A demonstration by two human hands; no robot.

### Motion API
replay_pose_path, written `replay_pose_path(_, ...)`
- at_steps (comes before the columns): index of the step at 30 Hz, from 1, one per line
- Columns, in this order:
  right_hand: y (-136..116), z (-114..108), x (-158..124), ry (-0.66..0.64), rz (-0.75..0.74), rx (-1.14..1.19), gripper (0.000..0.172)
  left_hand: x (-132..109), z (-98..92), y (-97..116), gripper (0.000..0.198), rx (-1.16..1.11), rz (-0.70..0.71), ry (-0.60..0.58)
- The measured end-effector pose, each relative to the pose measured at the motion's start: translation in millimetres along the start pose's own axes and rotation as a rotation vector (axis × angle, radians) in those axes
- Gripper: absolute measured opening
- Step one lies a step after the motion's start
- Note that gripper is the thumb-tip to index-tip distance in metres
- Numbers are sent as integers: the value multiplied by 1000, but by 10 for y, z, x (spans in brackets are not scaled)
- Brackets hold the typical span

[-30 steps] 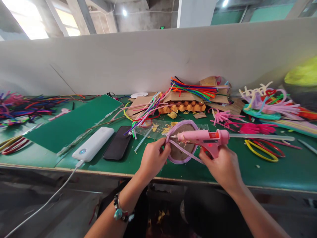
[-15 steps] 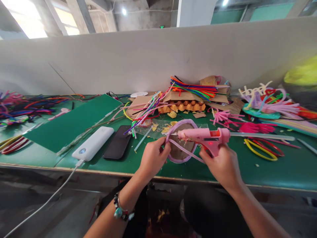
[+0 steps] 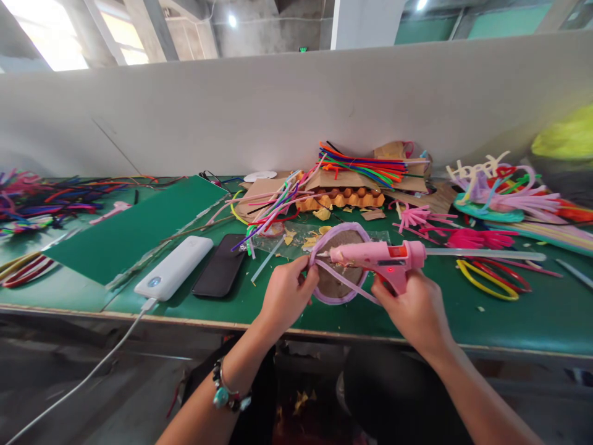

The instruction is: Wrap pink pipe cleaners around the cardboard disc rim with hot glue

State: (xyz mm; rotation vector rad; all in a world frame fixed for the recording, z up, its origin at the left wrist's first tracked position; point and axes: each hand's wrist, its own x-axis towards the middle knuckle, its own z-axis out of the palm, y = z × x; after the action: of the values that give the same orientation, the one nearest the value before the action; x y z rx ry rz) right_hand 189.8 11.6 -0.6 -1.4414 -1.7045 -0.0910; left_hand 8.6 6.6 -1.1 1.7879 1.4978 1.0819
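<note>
My left hand (image 3: 290, 289) pinches the left edge of a brown cardboard disc (image 3: 341, 283) whose rim is wrapped in lilac pipe cleaner (image 3: 334, 301). A loose length of the same pipe cleaner crosses the disc's face towards the lower right. My right hand (image 3: 412, 309) is closed around the handle of a pink hot glue gun (image 3: 377, 252). A red light glows on the gun, and a long clear glue stick (image 3: 486, 253) sticks out of its back. The nozzle points left, at the rim beside my left fingertips; whether it touches is hard to tell.
On the green table (image 3: 273, 312) lie a white power bank (image 3: 175, 269) with a cable, a black phone (image 3: 220, 266) and a green board (image 3: 143, 228). Behind the disc are pipe cleaner bundles (image 3: 365, 164) and an egg carton (image 3: 343, 199). Yellow and red loops (image 3: 491, 287) lie right.
The glue gun and my right hand have shifted slightly left, bringing the nozzle closer to the rim and my left fingers. My left hand and the disc stay put.
</note>
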Motion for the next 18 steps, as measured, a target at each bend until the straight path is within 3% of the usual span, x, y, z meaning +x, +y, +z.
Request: replay_pose_path(18,12,8,-5,25,0,-5,20,-3,-9,4,23,-13,-2,-6)
